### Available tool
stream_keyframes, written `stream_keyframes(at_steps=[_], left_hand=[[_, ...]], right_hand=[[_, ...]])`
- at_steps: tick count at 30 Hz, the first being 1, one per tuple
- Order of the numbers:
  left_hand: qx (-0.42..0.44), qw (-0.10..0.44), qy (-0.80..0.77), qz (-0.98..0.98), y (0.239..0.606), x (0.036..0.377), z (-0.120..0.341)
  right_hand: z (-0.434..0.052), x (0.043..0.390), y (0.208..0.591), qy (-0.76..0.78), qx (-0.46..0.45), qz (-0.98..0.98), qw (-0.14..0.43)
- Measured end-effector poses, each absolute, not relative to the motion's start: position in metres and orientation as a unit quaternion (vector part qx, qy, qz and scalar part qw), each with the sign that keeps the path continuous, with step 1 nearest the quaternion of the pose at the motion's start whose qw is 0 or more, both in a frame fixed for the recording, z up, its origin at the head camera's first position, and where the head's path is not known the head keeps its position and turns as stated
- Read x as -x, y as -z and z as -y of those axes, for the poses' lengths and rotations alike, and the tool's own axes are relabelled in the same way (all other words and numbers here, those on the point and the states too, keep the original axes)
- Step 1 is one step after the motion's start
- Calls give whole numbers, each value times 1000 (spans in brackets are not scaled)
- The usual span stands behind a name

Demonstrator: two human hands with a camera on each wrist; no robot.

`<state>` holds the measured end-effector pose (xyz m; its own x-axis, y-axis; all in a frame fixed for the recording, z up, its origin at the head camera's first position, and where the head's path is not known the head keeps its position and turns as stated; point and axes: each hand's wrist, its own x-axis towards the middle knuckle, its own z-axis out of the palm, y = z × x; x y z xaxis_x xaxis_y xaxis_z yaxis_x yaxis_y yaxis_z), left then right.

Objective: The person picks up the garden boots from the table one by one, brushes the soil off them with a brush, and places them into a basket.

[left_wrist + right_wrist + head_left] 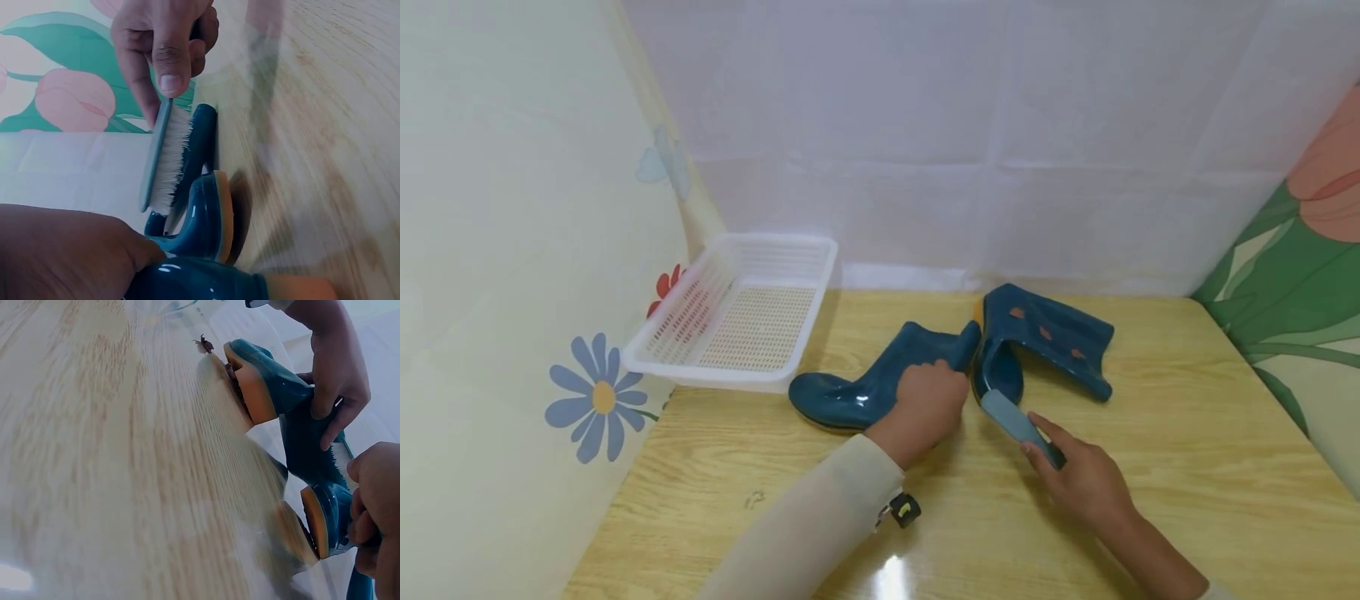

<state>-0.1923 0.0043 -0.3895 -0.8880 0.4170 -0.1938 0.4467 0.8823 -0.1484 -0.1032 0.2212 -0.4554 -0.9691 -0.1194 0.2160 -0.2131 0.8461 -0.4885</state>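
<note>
Two glossy teal rubber boots lie on their sides on the wooden table (1150, 467). My left hand (936, 375) grips the shaft of the left boot (850, 392); the same grip shows in the right wrist view, left hand (334, 369) on the boot (275, 387). My right hand (1045, 437) holds a grey-blue brush (1011, 417) by its handle. The brush's head lies against the near end of the right boot (1052, 337). In the left wrist view the white bristles of the brush (165, 156) press on that boot (203, 140).
A white plastic basket (737, 317) with nothing in it stands at the back left, against a flower-print cloth wall. White cloth closes the back and leaf-print cloth the right side. Bare wood lies in front of and to the right of the boots.
</note>
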Motion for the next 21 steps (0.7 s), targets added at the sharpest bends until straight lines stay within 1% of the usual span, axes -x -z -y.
stream_keyframes(at_steps=[4, 11, 21], left_hand=[[-219, 50, 82, -971, 386, 188, 0], [-197, -60, 16, -978, 382, 175, 14], [-208, -176, -80, -959, 384, 164, 32]], right_hand=[[-223, 103, 455, -262, -86, 957, 90], [-224, 104, 454, -258, -84, 959, 86], [-223, 104, 456, -260, -85, 958, 84]])
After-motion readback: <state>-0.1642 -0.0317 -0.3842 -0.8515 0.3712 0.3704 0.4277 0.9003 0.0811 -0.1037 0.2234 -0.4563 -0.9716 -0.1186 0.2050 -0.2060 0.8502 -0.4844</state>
